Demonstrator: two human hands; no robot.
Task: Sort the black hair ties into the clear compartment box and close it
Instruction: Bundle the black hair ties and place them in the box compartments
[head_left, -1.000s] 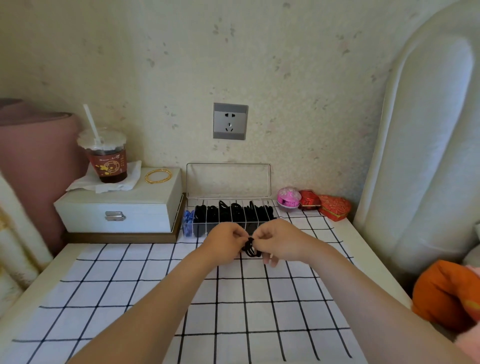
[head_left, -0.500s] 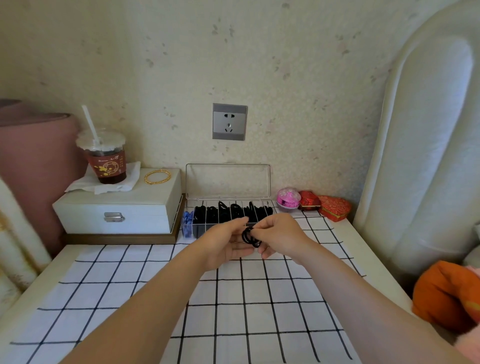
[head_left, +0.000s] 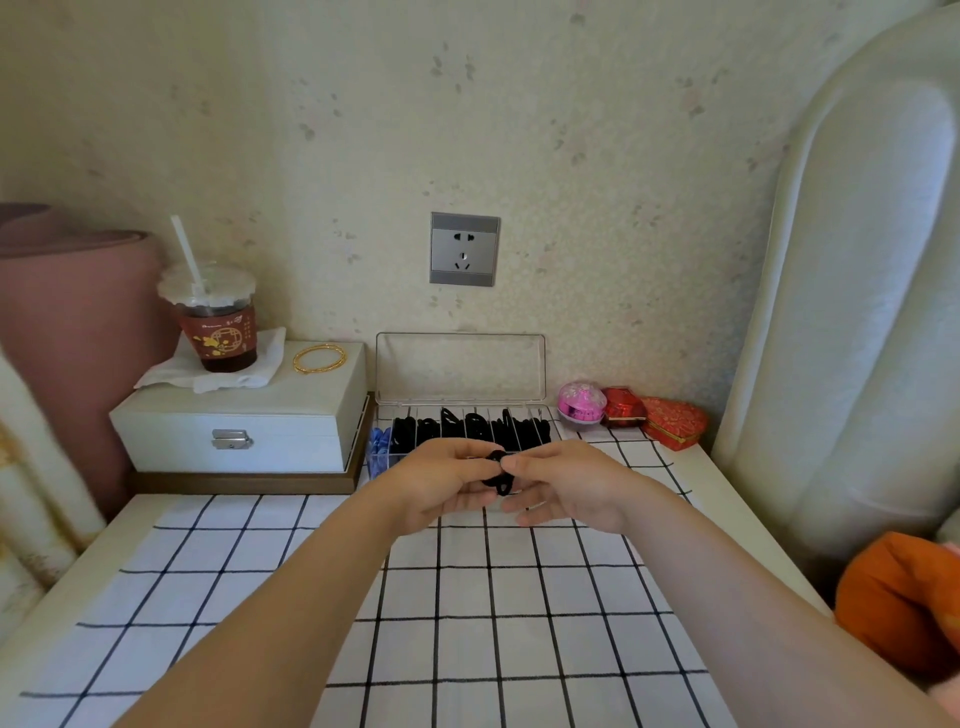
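Observation:
The clear compartment box (head_left: 384, 415) stands against the wall with its lid (head_left: 460, 366) upright and open. Black hair ties (head_left: 467, 428) fill most of its compartments, and blue items sit in the leftmost one. Just in front of the box, my left hand (head_left: 441, 486) and my right hand (head_left: 566, 486) meet above the checked cloth. Both pinch a small bunch of black hair ties (head_left: 497, 470) between their fingertips. My hands hide the front edge of the box.
A white jewellery box (head_left: 239, 426) stands left of the clear box, carrying a lidded drink cup (head_left: 215, 317) on a napkin and a gold bangle (head_left: 319, 358). A pink round case (head_left: 582, 402) and red boxes (head_left: 670, 421) lie to the right. A padded headboard (head_left: 852, 291) borders the table's right side.
Both hands have lifted slightly and moved toward the box with the bunch of ties held between them. The bunch looks more gathered now.

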